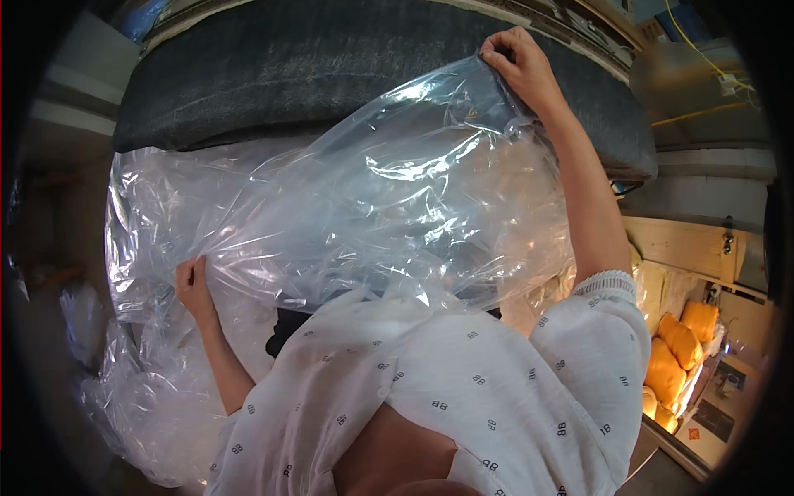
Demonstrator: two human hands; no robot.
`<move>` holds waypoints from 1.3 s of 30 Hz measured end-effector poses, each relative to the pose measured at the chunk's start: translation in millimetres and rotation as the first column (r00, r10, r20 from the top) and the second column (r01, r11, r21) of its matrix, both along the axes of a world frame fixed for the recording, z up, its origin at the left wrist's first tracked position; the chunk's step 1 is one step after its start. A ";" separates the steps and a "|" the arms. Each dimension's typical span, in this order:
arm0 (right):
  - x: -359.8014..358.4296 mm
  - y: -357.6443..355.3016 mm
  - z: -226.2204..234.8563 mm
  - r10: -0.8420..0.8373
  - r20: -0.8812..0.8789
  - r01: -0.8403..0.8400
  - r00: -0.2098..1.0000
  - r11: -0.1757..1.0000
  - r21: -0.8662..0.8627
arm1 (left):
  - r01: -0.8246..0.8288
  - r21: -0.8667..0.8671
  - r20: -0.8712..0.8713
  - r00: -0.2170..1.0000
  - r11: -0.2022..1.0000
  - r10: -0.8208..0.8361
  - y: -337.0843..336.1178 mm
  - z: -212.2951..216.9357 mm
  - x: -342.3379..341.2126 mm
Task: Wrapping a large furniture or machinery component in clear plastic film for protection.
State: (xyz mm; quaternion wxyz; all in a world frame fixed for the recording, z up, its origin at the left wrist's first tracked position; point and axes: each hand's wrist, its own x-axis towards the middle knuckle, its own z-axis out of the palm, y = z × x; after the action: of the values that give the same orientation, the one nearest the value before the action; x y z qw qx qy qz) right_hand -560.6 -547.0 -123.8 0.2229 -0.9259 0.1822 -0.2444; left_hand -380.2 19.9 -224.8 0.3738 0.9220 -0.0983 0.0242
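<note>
A large sheet of clear plastic film point(356, 207) is stretched between my two hands, shiny and creased. My left hand point(195, 285) pinches its lower left edge, and folds fan out from the fingers. Farther up and to the right, my right hand point(523, 68) grips a corner of the film between thumb and fingers, with that arm reaching out over the dark cloth-covered surface point(331, 62). Between the hands the upper edge runs taut on a slant. More of the film hangs down in front of my body.
Loose crumpled clear plastic point(157, 405) heaps up at the lower left. On the right, orange bundles point(678, 351) sit beside a wooden panel point(686, 252) under warm light. A yellow cable point(691, 37) hangs at the upper right. A ledge runs behind the dark surface.
</note>
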 end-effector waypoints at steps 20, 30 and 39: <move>-33.6 -143.7 -32.3 -0.531 0.498 0.464 0.686 0.846 0.263 | 0.294 -0.459 0.163 0.956 0.838 -0.246 -322.0 80.9 233.8; -23.8 -148.4 -25.7 -0.727 0.360 0.766 0.585 0.641 0.047 | 0.255 -0.272 0.254 0.949 0.928 -0.187 -345.6 88.3 241.1; -27.8 -152.5 -23.6 -0.820 0.359 0.824 0.446 0.533 0.193 | 0.335 0.014 0.281 0.903 0.942 -0.325 -332.2 89.6 242.0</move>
State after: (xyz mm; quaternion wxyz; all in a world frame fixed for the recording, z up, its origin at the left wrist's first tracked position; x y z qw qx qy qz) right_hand -588.4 -699.5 -147.4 0.1047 -0.6495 0.5550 -0.5091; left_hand -138.2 -312.3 -135.2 0.3705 0.8728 -0.3041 0.0921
